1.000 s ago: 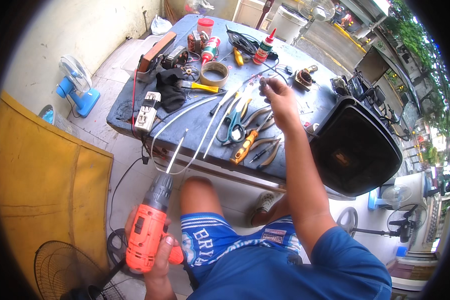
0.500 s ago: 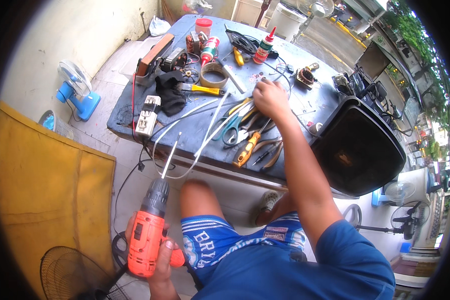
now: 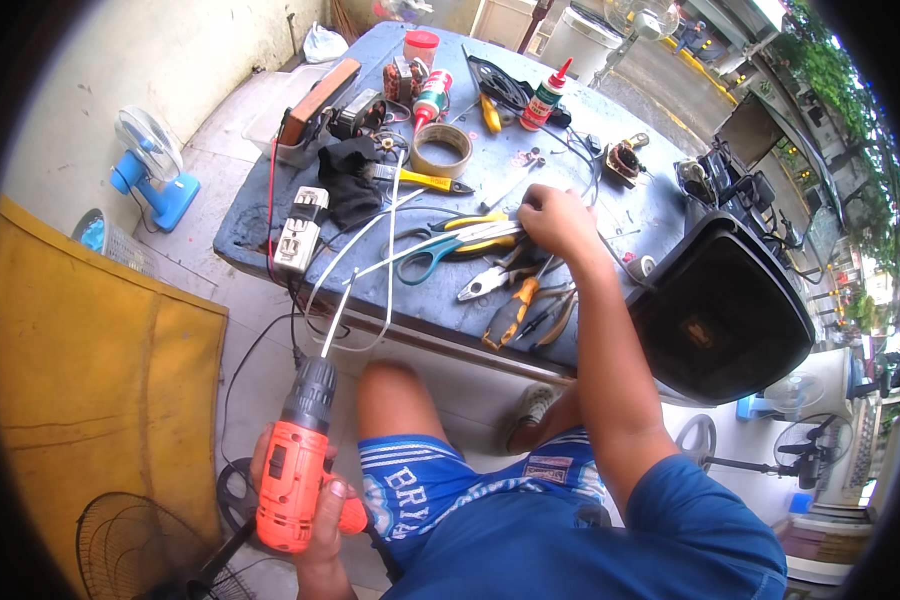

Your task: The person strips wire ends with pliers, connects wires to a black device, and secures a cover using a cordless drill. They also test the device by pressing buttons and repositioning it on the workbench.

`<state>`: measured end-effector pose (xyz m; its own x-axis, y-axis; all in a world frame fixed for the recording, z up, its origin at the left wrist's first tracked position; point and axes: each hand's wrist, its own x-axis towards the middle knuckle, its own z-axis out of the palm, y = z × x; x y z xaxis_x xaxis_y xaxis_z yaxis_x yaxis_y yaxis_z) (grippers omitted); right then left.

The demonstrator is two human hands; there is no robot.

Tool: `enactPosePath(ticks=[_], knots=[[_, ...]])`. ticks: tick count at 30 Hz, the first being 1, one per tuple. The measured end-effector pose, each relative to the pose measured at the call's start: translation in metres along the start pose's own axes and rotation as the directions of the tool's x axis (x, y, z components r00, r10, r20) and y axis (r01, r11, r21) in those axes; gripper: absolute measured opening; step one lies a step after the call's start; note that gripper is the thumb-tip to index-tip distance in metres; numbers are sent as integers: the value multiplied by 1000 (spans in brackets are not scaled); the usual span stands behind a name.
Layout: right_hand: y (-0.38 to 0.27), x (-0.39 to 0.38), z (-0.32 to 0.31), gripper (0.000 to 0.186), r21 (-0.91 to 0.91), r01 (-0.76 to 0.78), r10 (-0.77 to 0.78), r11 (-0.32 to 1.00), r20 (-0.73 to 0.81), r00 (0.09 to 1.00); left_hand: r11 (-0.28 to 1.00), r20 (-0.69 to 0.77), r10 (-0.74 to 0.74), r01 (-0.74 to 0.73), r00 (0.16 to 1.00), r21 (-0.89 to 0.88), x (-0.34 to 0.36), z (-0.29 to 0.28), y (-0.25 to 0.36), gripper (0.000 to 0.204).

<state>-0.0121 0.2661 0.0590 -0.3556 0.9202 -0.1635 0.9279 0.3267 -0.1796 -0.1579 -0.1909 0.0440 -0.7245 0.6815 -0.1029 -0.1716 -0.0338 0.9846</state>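
Note:
My left hand [image 3: 315, 510] is wrapped around the grip of an orange cordless drill [image 3: 295, 470], which points up toward the table. A thin white rod or tube [image 3: 338, 315] stands out of its chuck. Over the table's near half, my right hand [image 3: 562, 222] is closed, palm down. White wire [image 3: 440, 246] runs into its fist from the left; the pinched part is hidden by the fingers. Beneath and beside this hand lie teal-handled scissors [image 3: 425, 262], pliers [image 3: 485, 283] and a yellow screwdriver [image 3: 510, 315]. A loop of white wire hangs over the table's front edge.
The blue-grey table [image 3: 260, 215] also bears a tape roll [image 3: 441, 152], a yellow-handled brush [image 3: 420, 179], glue bottles, a white power outlet [image 3: 300, 230] and motor parts. A black bin-like casing [image 3: 720, 305] stands at the right edge. A yellow panel [image 3: 100, 400] is at left.
My right hand has moved slightly right and nearer to me, with the white wire drawn along. The scissors and pliers look shifted. My left hand keeps the drill in nearly the same place.

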Motion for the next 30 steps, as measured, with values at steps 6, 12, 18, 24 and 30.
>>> enactPosePath(ticks=[6,12,18,24,30], knots=[[2,17,9,23,229,189,-98,955,-357,929,999,30,5,-7,1000,53,3,7,7,94],[-55,59,15,41,84,543,-483,835,-359,799,998,32,-3,1,999,70,-1,10,6,93],[-14,48,-39,32,405,199,-35,893,-377,925,982,57,105,-112,993,154,-2,7,2,90],[0,23,-3,31,146,28,18,989,-306,952,998,26,-14,12,1000,68,1,16,9,93],[-55,72,3,27,85,241,-163,967,-522,837,993,64,22,-30,998,117,0,12,10,93]])
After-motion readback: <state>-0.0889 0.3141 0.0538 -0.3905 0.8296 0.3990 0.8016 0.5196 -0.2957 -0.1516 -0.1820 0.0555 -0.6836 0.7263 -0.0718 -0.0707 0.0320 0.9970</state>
